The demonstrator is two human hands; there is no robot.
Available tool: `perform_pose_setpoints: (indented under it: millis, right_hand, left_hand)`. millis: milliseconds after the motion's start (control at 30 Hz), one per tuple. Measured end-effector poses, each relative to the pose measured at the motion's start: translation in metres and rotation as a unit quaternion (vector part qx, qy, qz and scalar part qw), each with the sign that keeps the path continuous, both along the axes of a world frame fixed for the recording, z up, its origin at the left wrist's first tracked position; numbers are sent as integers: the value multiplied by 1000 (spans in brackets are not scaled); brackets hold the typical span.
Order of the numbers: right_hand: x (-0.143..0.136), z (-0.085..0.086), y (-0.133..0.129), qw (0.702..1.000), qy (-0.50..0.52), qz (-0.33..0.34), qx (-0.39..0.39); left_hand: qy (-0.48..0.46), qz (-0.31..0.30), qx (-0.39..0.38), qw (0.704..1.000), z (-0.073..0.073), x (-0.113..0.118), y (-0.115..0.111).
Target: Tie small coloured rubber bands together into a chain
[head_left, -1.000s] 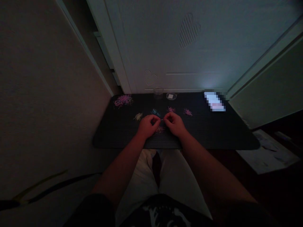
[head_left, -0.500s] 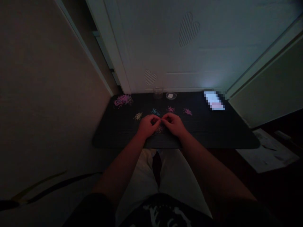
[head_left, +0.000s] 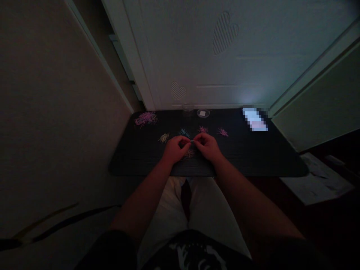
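Thin, pale, straight strand [head_left: 192, 141]

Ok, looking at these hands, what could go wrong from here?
The thin piece pinched between the left hand and right hand could slip and get lost in the pinkish pile near the wrists. The left hand might also nudge the blue pile or pale yellow pile close by, scattering them.

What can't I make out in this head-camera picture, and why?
Head view, all items:
Thin pale strand between left hand and right hand: ends hidden by the hands, exact colour lost in dimness.
Loose pile of thin pinkish-tan strands: partly behind the hands.
Bright rectangular screen: content hidden by pixelation.
White square on the clear round disc: any markings too small to read.
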State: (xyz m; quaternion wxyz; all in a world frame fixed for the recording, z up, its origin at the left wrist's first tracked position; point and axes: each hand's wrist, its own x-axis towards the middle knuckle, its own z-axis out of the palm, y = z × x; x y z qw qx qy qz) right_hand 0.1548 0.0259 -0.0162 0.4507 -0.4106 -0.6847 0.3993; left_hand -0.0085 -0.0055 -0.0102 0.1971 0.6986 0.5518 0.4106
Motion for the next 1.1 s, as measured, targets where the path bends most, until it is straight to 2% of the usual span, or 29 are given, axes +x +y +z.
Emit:
perform_pose_setpoints:
  millis: [533,800,1100]
  right_hand:
    - [0,2,-2,1000,-8,4,-11]
    - [-2,-1,-1,998,30,53,-32]
    - [-1,1,-2,998,-18,49,-22]
  left_hand:
    - [-1,4,-14,1000,3,1,-1]
    - [-4,0,-12,1000,1,0,0]
    - [-3,1,-18,1000,1,1,-1]
